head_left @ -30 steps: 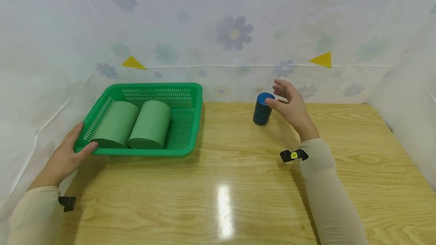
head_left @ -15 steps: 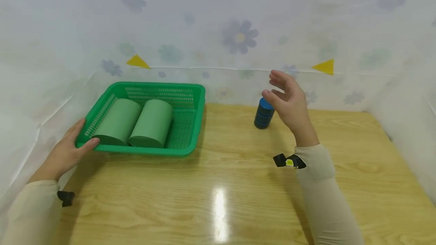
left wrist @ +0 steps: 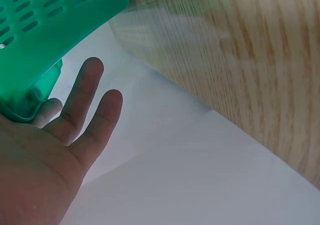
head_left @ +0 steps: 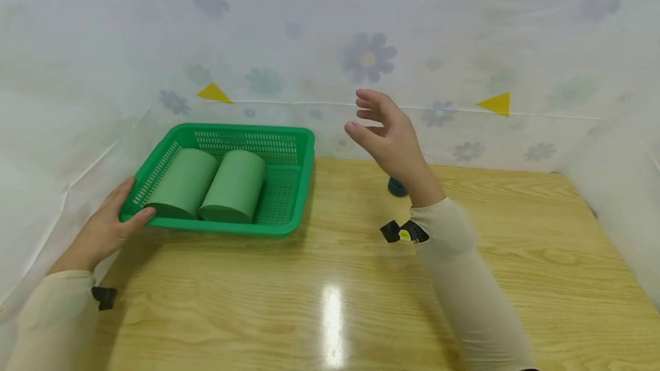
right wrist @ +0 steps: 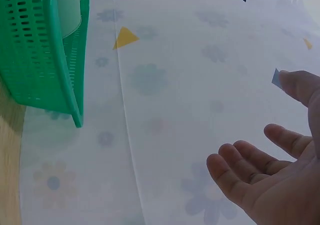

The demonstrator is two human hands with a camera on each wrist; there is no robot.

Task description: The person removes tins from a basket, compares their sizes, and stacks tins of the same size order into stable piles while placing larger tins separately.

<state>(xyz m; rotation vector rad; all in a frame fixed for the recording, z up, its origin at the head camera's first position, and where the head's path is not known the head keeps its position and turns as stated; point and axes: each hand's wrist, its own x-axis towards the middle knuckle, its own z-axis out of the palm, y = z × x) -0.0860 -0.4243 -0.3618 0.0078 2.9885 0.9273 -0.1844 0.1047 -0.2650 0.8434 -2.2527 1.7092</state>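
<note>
At the left, my left hand [head_left: 105, 228] grips the near-left corner of a green plastic basket [head_left: 216, 227], thumb over the rim. In the left wrist view, two fingers of the left hand [left wrist: 50, 150] stretch free of the basket. Inside lie two light green cylinders, one at the left [head_left: 183, 182] and one in the middle [head_left: 237, 185]. My right hand [head_left: 394, 139] hovers over the table right of the basket, fingers spread and holding nothing. Behind its wrist, a dark blue grooved cylinder [head_left: 397, 188] stands upright, mostly hidden.
A wooden table [head_left: 247, 296] lies under everything, with a bright reflection at its front. White flowered cloth [head_left: 289, 50] hangs behind and at both sides. Yellow triangles, one at the left [head_left: 213, 93] and one at the right [head_left: 496, 105], mark the back cloth.
My right hand has moved up and left, away from the blue cylinder's top, and its wrist now covers most of that cylinder. The left hand keeps its grip on the basket.
</note>
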